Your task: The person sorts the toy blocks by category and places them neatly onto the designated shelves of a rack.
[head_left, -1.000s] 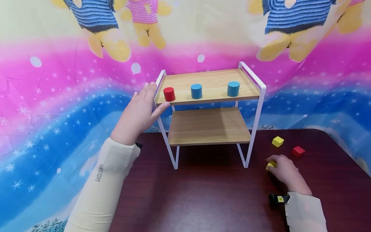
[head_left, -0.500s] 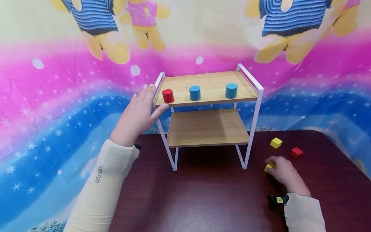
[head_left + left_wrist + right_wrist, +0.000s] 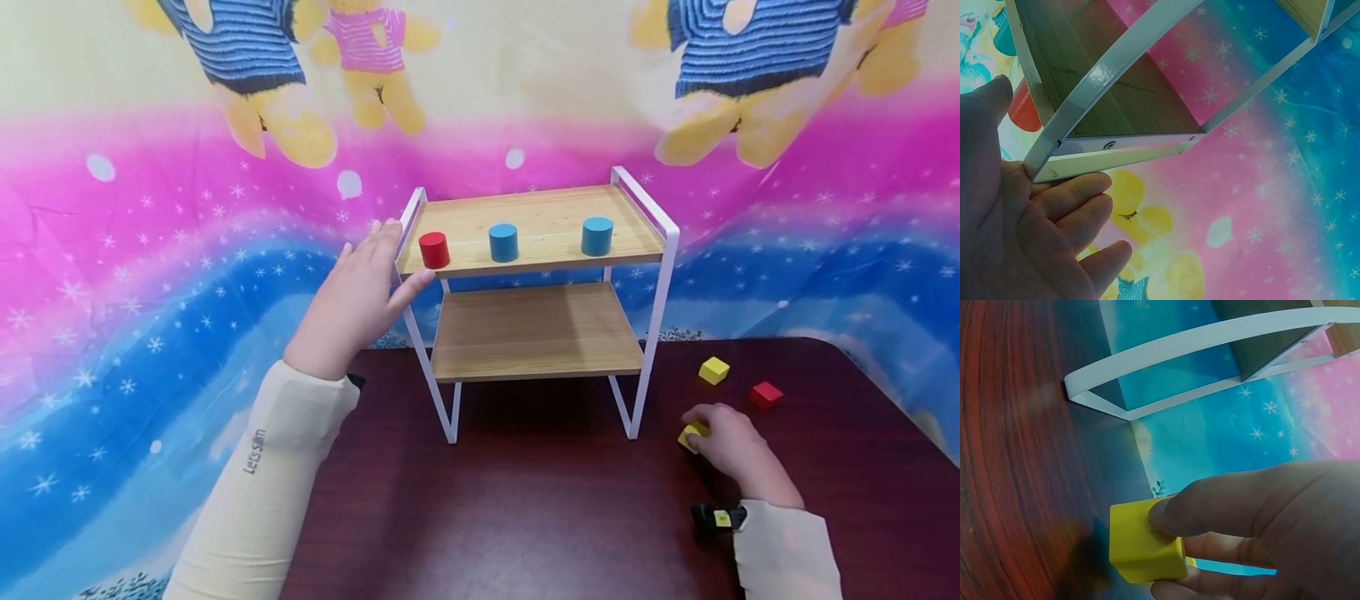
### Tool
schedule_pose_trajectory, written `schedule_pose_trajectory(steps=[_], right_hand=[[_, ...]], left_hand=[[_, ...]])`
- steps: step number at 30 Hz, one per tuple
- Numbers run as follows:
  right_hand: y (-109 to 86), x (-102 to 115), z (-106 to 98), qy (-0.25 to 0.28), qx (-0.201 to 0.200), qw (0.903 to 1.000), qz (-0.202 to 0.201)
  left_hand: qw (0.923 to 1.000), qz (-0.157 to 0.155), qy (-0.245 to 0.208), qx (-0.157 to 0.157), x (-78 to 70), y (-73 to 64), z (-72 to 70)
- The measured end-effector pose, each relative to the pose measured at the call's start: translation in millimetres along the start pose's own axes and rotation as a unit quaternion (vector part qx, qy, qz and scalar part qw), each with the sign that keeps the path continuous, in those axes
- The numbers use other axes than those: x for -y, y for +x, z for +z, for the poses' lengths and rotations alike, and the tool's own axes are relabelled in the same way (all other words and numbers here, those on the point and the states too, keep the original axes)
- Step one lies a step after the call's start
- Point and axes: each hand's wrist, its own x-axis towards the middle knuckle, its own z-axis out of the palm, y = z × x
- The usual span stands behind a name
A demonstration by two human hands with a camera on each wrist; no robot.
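Note:
My left hand (image 3: 348, 296) touches the upper left corner of a two-tier wooden shelf (image 3: 536, 329) with white metal frames. Its fingers are extended along the frame, and the thumb lies near a red cylinder (image 3: 434, 250). Two blue cylinders, a middle one (image 3: 503, 242) and a right one (image 3: 597, 237), stand upright on the same top board. Right of the shelf, low over the table, my right hand (image 3: 731, 442) pinches a yellow cube (image 3: 1141, 540) between thumb and fingers. Whether the cube touches the tabletop I cannot tell.
Behind the right hand lie another yellow block (image 3: 714, 371) and a red block (image 3: 766, 395) on the dark wooden table (image 3: 517, 517). A printed cloth backdrop (image 3: 187, 208) hangs close behind the shelf.
The right hand's yellow cube has shifted slightly left and turned a little in the fingers. The head view has drifted slightly. The left hand stays at the shelf corner.

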Motion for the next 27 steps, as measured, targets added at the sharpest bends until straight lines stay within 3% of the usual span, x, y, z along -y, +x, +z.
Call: schedule_pose_trajectory(steps=[27], right_hand=[[-7.3,20.3,-3.1,-0.006,-0.022,0.9991,-0.035]], left_hand=[[0.9998,0.009,0.013,-0.011,1.5,-0.2,0.0]])
